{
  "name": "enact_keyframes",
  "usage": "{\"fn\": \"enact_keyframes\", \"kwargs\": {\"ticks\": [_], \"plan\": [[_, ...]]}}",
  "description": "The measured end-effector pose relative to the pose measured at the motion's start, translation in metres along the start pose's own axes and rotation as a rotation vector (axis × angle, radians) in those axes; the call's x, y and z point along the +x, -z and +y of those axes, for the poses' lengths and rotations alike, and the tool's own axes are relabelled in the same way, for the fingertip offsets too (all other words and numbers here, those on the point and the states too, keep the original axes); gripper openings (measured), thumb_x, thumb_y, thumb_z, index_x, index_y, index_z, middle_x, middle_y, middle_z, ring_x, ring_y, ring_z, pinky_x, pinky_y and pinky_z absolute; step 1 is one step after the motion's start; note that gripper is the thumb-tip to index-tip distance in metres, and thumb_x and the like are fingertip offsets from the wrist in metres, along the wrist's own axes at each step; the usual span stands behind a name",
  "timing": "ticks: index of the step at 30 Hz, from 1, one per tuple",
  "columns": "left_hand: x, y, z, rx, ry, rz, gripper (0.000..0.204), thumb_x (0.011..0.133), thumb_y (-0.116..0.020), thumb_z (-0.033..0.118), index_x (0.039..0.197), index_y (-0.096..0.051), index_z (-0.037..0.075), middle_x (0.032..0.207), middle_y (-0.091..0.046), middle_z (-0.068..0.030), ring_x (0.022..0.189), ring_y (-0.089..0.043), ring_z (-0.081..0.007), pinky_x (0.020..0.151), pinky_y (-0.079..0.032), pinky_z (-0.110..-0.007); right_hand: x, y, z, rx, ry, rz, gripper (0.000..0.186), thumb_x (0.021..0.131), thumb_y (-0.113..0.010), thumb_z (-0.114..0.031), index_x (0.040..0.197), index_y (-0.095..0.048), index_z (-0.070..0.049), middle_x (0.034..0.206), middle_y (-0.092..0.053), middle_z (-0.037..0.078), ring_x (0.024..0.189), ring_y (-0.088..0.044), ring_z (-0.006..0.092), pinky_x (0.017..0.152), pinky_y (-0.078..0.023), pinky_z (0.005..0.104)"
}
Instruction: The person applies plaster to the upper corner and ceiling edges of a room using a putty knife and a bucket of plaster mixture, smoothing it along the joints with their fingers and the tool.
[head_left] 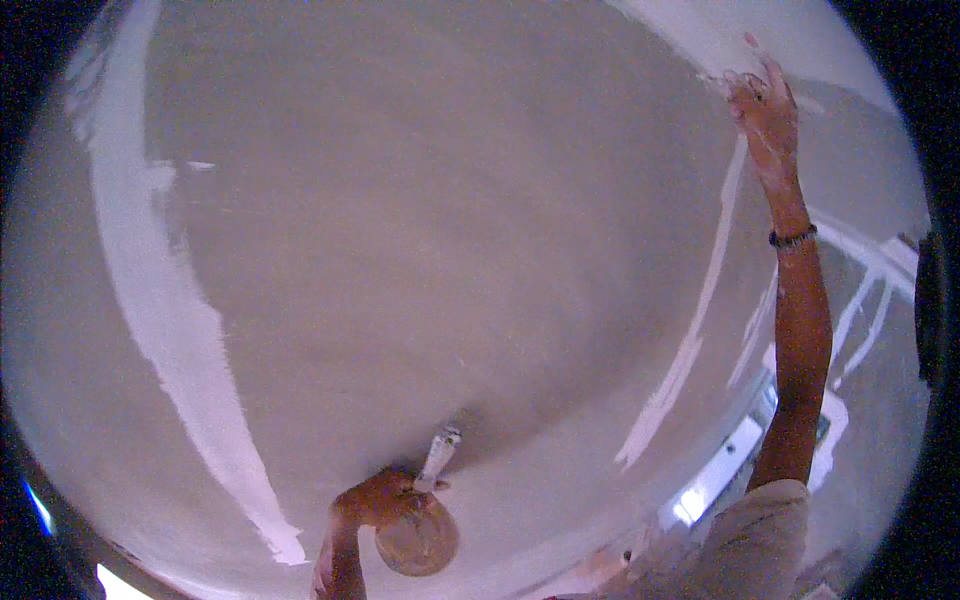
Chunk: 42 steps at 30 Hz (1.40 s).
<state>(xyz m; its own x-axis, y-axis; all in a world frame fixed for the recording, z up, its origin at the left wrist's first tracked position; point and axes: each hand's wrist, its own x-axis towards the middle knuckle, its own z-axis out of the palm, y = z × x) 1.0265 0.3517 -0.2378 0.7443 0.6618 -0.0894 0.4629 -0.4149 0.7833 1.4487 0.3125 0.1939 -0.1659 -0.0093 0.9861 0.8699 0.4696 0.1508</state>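
Pale sleeve (762, 535), L hand (372, 500) w/ wht tool (436, 462)

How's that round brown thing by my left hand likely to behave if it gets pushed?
The round brown thing would likely roll on edge, given its circular outline. It's probably stiff, since that outline looks even. Weight I can't judge.

bright patch (118, 583) at lower left; glowing panel (690, 505), lower right; dark shape (930, 310), right edge.
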Motion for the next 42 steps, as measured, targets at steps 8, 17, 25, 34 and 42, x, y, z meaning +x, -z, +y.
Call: {"fn": "enact_keyframes", "kwargs": {"ticks": [8,17,25,34,42], "plan": [[0.013,0.028,0.032,0.165,0.098,-0.056,0.032,0.084,-0.059,0.015,0.116,-0.062,0.013,0.101,-0.066,-0.014,0.088,-0.063,-0.0201,0.081,-0.048,-0.033,-0.235,0.062,0.004,-0.226,-0.7,-0.335,0.028,0.085,-0.06,-0.017,0.111,-0.056,-0.008,0.089,-0.063,0.003,0.076,-0.059,0.0111,0.07,-0.05,0.0261],[0.077,0.002,0.07,0.029,0.028,-0.297,0.037,0.083,-0.062,0.025,0.113,-0.062,0.005,0.094,-0.067,-0.0121,0.084,-0.063,-0.0185,0.08,-0.047,-0.033,-0.519,0.194,-0.037,-0.566,-1.097,-0.639,0.05,0.082,-0.06,-0.022,0.13,-0.046,-0.011,0.084,-0.067,0.013,0.069,-0.063,0.0294,0.067,-0.052,0.0406],[0.096,-0.001,0.079,0.107,0.279,-0.368,0.038,0.085,-0.059,0.028,0.117,-0.06,0.007,0.106,-0.064,-0.0108,0.093,-0.059,-0.0203,0.087,-0.044,-0.035,-0.722,0.312,-0.058,-0.899,-1.303,-0.877,0.055,0.082,-0.058,-0.025,0.134,-0.041,-0.013,0.078,-0.064,0.018,0.074,-0.062,0.0364,0.067,-0.05,0.0471],[0.093,-0.008,0.046,0.306,0.566,-0.355,0.039,0.087,-0.055,0.032,0.12,-0.058,0.012,0.11,-0.062,-0.0108,0.097,-0.058,-0.0222,0.09,-0.042,-0.037,-0.895,0.342,-0.066,-1.1,-1.532,-1.045,0.055,0.082,-0.055,-0.023,0.134,-0.04,-0.014,0.077,-0.064,0.021,0.074,-0.062,0.0393,0.068,-0.05,0.0501],[0.092,-0.027,0.039,0.408,0.689,-0.373,0.039,0.089,-0.052,0.036,0.123,-0.056,0.017,0.114,-0.06,-0.0108,0.101,-0.056,-0.0238,0.093,-0.04,-0.039,-0.979,0.365,-0.059,-1.196,-1.516,-0.883,0.057,0.08,-0.058,-0.027,0.132,-0.042,-0.01,0.076,-0.064,0.022,0.072,-0.062,0.0391,0.065,-0.049,0.0497]]}}
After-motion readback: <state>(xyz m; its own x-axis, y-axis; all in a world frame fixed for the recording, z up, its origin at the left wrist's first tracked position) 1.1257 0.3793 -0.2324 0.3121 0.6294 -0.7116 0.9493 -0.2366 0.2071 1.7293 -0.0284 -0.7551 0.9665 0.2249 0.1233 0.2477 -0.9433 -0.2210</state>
